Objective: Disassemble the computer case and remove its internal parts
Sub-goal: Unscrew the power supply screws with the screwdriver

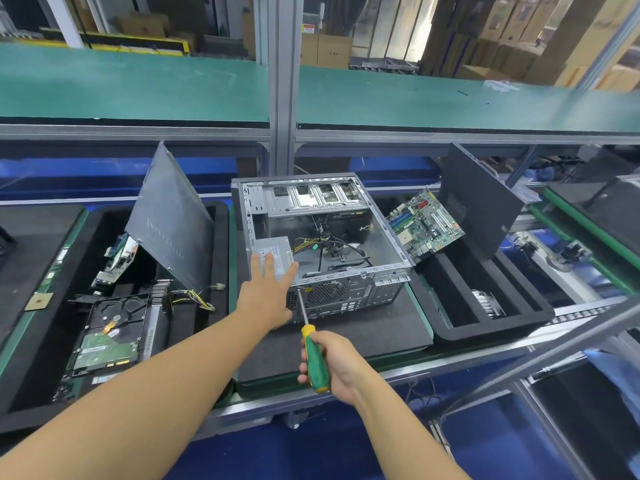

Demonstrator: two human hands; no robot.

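From the head view, the case [311,263] is lying open side up on the mat [363,334] in the middle of the bench, its rear panel facing the person. The motherboard [426,225] is already out, leaning in the tray to the right. The power supply [275,252] is still sitting in the near left corner, with its cables [332,247] trailing across the floor of the case.

The screwdriver [313,355] tip is meeting the rear panel just beside the left hand [266,296], so a slip off the screw could jab that hand or scar the panel. Once freed, the supply could probably drop or snag if lifted against those cables.

The left fingers [268,259] are lying straight and spread, resting on top of the supply, thumb out toward the case rim. The right hand [332,362] is wrapping all its fingers round the green handle.
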